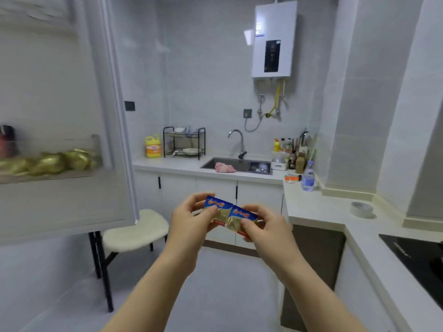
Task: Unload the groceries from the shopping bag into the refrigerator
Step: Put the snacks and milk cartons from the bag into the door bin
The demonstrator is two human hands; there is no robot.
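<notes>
Two small blue-and-gold butter packets [230, 213] lie side by side in front of me at chest height, above the floor. My left hand [191, 219] pinches the left packet with thumb and fingers. My right hand [266, 226] pinches the right packet the same way. The open refrigerator door [72, 116] fills the left side, and its door shelf [48, 176] holds several gold-wrapped items [52, 161]. No shopping bag is in view.
A cushioned stool [134, 230] stands below the door. Straight ahead are a counter with a sink [236, 165], a dish rack [184, 142] and a yellow detergent jug [152, 146]. On the right counter are a water bottle [309, 177], a tape roll [362, 209] and a black cooktop [417, 262].
</notes>
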